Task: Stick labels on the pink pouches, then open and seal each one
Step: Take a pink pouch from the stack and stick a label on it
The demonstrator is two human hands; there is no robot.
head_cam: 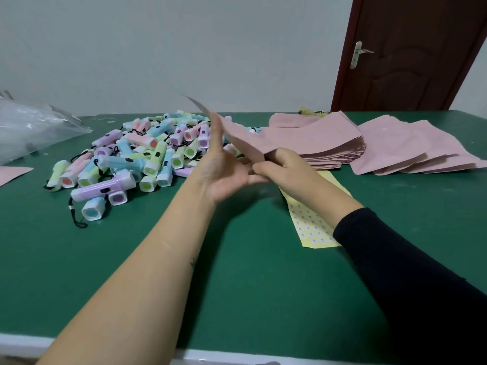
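While right hand (pixel 279 167) pinches pink pouch (pixel 246 137), left hand (pixel 224 171) touches it; fingers straight.

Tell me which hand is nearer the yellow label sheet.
Right. The right hand is over the far end of the label sheet; the left hand is off to its left.

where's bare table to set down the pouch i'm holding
Bare green table lies along the near edge, on this side of the flashlight pile and left of the label sheet; another patch sits right of the sheet, before the spread pouches. The far half is crowded, flashlights through pouch stack.
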